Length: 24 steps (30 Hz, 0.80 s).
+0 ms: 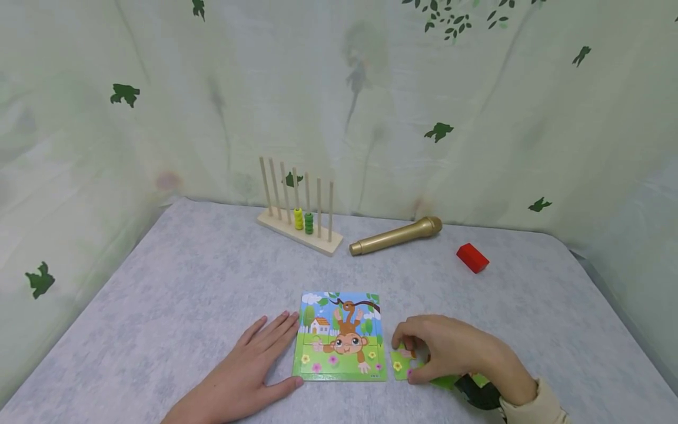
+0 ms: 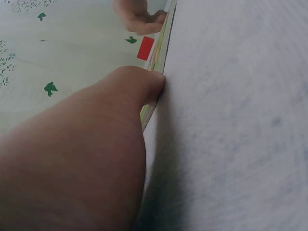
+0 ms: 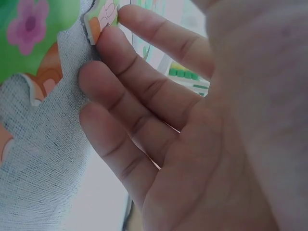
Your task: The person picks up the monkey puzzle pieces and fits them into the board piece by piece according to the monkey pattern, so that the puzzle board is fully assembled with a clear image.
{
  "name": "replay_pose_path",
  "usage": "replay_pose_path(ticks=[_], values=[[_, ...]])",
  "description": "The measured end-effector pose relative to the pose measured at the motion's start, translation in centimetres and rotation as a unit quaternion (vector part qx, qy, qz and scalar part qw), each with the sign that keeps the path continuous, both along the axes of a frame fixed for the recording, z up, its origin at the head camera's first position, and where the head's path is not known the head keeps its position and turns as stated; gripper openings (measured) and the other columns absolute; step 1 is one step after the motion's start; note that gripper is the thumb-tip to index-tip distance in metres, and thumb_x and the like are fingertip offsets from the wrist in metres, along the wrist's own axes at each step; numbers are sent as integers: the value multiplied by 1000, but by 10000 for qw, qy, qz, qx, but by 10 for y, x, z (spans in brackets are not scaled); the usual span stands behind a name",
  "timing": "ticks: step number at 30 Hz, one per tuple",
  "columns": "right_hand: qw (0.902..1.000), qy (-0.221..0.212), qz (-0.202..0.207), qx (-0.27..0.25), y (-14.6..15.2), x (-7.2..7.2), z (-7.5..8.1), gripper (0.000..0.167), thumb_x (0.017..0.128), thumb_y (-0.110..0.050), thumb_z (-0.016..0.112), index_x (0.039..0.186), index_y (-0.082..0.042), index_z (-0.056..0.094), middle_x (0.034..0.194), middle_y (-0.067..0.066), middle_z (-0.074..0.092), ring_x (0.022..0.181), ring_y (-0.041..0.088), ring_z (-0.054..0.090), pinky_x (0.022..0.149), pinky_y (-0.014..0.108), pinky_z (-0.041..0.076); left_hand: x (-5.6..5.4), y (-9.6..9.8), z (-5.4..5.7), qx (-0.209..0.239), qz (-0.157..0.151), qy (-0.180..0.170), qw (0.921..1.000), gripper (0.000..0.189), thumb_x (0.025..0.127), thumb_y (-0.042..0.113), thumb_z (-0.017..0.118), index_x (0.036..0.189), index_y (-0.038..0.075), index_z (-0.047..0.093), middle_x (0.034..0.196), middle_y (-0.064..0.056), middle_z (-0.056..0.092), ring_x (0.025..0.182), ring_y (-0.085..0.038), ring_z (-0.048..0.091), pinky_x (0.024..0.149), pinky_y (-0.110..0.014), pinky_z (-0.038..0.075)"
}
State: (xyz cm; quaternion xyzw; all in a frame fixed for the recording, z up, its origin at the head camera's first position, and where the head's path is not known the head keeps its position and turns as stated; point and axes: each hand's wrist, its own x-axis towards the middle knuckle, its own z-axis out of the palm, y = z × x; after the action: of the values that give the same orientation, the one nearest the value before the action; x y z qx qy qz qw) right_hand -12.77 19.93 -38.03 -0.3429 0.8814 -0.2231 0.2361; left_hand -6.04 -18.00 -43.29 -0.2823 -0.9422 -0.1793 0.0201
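Observation:
A square monkey jigsaw puzzle (image 1: pixel 339 362) in a shallow frame lies near the front of the table. My left hand (image 1: pixel 246 368) lies beside it, fingers extended, with fingertips and thumb at its left edge. In the left wrist view, the thumb (image 2: pixel 139 82) meets the edge of the board. To the right of the board, my right hand (image 1: pixel 458 347) pinches a green puzzle piece (image 1: pixel 398 365) with a yellow flower between thumb and fingers. Another green piece with a pink flower (image 3: pixel 29 24) shows in the right wrist view. Loose pieces (image 1: pixel 445 381) lie partly hidden under the right hand.
Behind the puzzle stands a wooden peg rack (image 1: pixel 312 238) with yellow and green beads. Next to it lies a gold toy microphone (image 1: pixel 394 237). A red block (image 1: pixel 472 258) sits at the back right. A leaf-printed curtain (image 1: pixel 339 106) surrounds the table.

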Motion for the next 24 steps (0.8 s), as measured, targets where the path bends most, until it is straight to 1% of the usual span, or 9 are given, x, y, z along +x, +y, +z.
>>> replay_pose_path(ticks=[9,12,16,24], values=[[9998,143,112,-62,-1,0,0,26,84,-37,85,104,-34,69,87,-17,58,75,0,53,65,18,48,0,0,0,30,-13,-37,10000,86,99,69,49,160,9,38,168,0,32,155,-24,31,122,-16,-12],[9996,242,98,-138,-1,0,2,27,85,-36,84,108,-33,71,89,-18,58,79,0,55,68,19,49,0,0,0,32,7,-90,10000,87,99,70,48,160,10,38,168,0,32,155,-24,30,122,-15,-13],[9983,506,107,-269,-2,1,3,29,85,-33,83,111,-33,71,92,-19,59,84,1,57,73,19,51,1,0,0,34,4,-90,10000,87,99,71,48,160,10,38,168,0,32,155,-24,31,122,-15,-13],[9916,1144,282,-526,-15,3,7,27,86,-30,81,111,-31,71,93,-18,58,84,2,56,73,17,50,1,-1,-1,50,-32,38,10000,86,99,69,49,160,9,39,168,-1,34,155,-25,32,122,-15,-12]])
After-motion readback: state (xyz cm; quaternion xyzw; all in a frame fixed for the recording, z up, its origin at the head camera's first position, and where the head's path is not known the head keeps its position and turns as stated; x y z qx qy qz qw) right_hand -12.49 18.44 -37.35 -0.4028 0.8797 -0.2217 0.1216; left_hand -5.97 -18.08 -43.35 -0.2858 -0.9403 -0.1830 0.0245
